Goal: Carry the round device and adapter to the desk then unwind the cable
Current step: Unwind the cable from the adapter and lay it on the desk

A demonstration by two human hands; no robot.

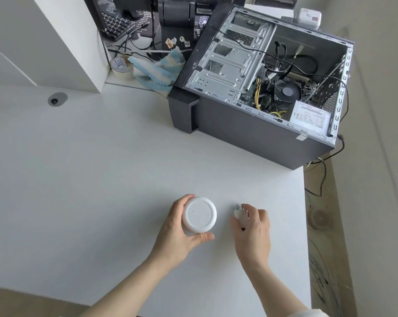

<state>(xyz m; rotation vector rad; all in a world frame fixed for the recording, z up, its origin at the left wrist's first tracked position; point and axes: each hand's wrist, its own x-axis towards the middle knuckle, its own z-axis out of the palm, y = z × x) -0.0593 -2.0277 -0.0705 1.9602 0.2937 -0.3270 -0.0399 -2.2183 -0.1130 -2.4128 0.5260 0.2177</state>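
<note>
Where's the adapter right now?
In the head view, the adapter is low on the white desk, under the right hand, just right of the round device held by the left hand.

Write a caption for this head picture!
Two hands hold a round white device and a plug adapter over a desk.

Two bare hands were over the white desk (102,168): one left hand (179,236) and one right hand (254,234). There was one round white device (199,214) and one white adapter (240,215) near the desk's front right corner. One open computer case (262,88) sat at the far right corner. One tape roll (121,66) and one blue-and-white cloth (158,69) lay at the far edge.
</note>
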